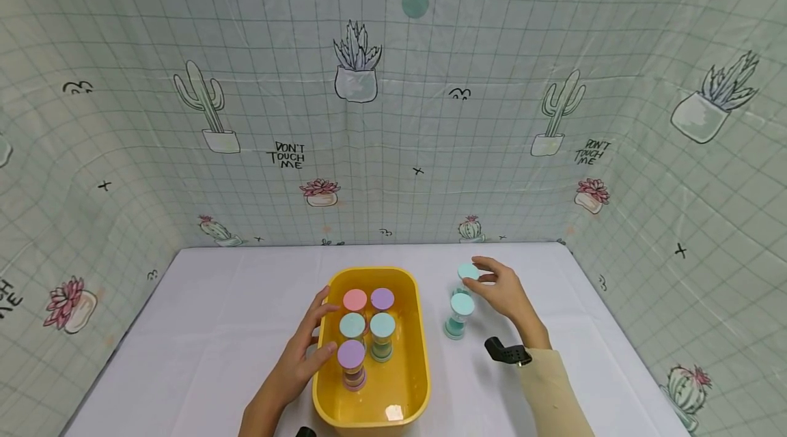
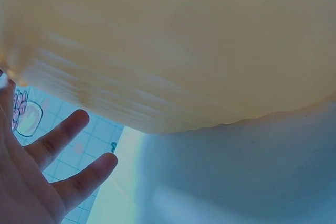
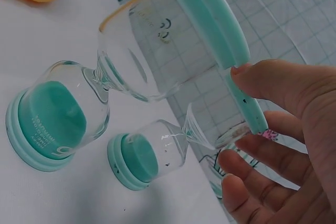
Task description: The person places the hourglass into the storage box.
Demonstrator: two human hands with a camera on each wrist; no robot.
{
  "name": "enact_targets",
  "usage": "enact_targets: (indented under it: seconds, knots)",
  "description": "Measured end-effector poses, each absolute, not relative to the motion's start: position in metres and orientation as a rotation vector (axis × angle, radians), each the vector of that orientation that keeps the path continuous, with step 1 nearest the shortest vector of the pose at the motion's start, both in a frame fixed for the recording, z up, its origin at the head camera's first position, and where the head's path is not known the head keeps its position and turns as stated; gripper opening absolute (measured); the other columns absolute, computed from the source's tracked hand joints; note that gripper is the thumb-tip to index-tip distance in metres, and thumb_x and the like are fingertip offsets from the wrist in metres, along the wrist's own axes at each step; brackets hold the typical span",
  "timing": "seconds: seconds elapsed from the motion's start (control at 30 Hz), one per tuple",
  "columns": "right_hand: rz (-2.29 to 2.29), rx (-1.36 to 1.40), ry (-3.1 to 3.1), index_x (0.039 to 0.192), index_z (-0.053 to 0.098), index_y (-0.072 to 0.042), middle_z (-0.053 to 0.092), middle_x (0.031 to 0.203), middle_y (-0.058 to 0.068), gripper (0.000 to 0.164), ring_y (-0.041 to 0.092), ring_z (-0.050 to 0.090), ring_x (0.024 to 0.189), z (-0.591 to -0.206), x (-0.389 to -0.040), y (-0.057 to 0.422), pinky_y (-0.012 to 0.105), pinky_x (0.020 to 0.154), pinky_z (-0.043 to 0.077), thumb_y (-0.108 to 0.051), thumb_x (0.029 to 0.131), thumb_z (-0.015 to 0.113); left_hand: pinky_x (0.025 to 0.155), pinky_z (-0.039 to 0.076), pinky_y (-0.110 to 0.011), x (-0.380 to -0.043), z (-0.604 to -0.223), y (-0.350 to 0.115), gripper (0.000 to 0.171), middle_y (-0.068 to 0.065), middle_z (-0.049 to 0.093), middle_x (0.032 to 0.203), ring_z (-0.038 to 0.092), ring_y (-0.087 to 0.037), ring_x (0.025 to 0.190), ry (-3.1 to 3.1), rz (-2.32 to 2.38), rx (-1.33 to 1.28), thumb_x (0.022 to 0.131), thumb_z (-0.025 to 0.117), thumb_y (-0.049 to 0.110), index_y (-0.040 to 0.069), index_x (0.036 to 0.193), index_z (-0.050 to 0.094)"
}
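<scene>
Two teal-capped sand timers stand on the table right of a yellow bin. My right hand pinches the far sand timer by its top cap, thumb on the near side and a finger behind. The near sand timer stands just in front, and its clear glass looms large in the right wrist view. At the bin's left side, my left hand rests with thumb and fingertips over the rim. Two of its fingers stretch out straight beneath the rim in the left wrist view.
Inside the bin stand several sand timers: a pink-capped one, two purple-capped ones and two teal-capped ones. A white cloth covers the table. Behind and on both sides hangs a gridded, cactus-printed curtain.
</scene>
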State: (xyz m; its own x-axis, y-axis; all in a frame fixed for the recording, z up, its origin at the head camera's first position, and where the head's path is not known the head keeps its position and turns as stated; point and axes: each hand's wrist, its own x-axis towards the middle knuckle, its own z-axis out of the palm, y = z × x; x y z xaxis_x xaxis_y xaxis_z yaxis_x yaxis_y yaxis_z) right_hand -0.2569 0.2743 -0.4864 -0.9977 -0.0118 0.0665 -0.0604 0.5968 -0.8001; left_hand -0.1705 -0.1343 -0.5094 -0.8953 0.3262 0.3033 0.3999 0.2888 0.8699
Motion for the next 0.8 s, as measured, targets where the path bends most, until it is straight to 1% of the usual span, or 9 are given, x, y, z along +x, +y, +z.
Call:
enact_targets:
  seconds: [0.2,0.27,0.4,0.47,0.53,0.7,0.8]
  knots:
    - [1.359,0.077,-2.775,0.143,0.057,-0.004,0.061,0.139,0.024,0.060,0.037,0.067,0.115,-0.4852,-0.2575,0.2727,0.041,0.085,0.058,-0.028,0.093,0.077,0.096,0.050,-0.044,-0.1705,-0.5093,-0.1347,0.048,-0.007,0.018,0.173,0.034,-0.013,0.148,-2.459,-1.682,-0.715,0.100,0.055,0.016,0.022,0.147,0.046]
    - [1.351,0.080,-2.780,0.143,0.057,-0.003,0.062,0.136,0.024,0.060,0.036,0.067,0.113,-0.4863,-0.2580,0.2725,0.040,0.083,0.058,-0.027,0.092,0.078,0.096,0.050,-0.043,-0.1704,-0.5092,-0.1347,0.048,-0.007,0.018,0.173,0.035,-0.016,0.149,-2.461,-1.678,-0.714,0.100,0.055,0.016,0.023,0.147,0.046]
    - [1.341,0.084,-2.782,0.141,0.058,0.000,0.064,0.132,0.024,0.058,0.036,0.068,0.111,-0.4878,-0.2595,0.2731,0.041,0.081,0.058,-0.023,0.092,0.078,0.096,0.050,-0.045,-0.1714,-0.5086,-0.1342,0.048,-0.008,0.018,0.173,0.036,-0.028,0.148,-2.461,-1.681,-0.714,0.100,0.055,0.016,0.023,0.147,0.046]
    - [1.334,0.083,-2.788,0.140,0.059,0.000,0.065,0.130,0.024,0.056,0.036,0.068,0.111,-0.4881,-0.2603,0.2729,0.042,0.081,0.058,-0.022,0.092,0.077,0.096,0.050,-0.046,-0.1718,-0.5088,-0.1341,0.048,-0.008,0.018,0.173,0.036,-0.028,0.148,-2.460,-1.688,-0.713,0.100,0.055,0.016,0.023,0.147,0.046]
    - [1.326,0.081,-2.794,0.139,0.059,0.000,0.065,0.130,0.023,0.055,0.037,0.068,0.111,-0.4881,-0.2611,0.2727,0.042,0.082,0.058,-0.020,0.092,0.077,0.096,0.050,-0.046,-0.1719,-0.5094,-0.1341,0.048,-0.008,0.018,0.173,0.037,-0.024,0.147,-2.458,-1.691,-0.711,0.100,0.055,0.016,0.023,0.147,0.046]
    - [1.307,0.060,-2.801,0.137,0.061,0.000,0.067,0.130,0.022,0.053,0.035,0.067,0.110,-0.4876,-0.2615,0.2714,0.042,0.081,0.058,-0.019,0.091,0.078,0.096,0.051,-0.041,-0.1714,-0.5112,-0.1345,0.048,-0.008,0.018,0.173,0.036,-0.006,0.145,-2.453,-1.684,-0.707,0.100,0.055,0.017,0.022,0.147,0.046]
    - [1.295,0.051,-2.802,0.136,0.061,0.000,0.067,0.130,0.021,0.054,0.034,0.067,0.110,-0.4874,-0.2604,0.2704,0.042,0.081,0.058,-0.021,0.090,0.079,0.096,0.051,-0.039,-0.1714,-0.5115,-0.1347,0.048,-0.008,0.019,0.173,0.035,-0.001,0.143,-2.445,-1.683,-0.714,0.100,0.055,0.016,0.021,0.147,0.046]
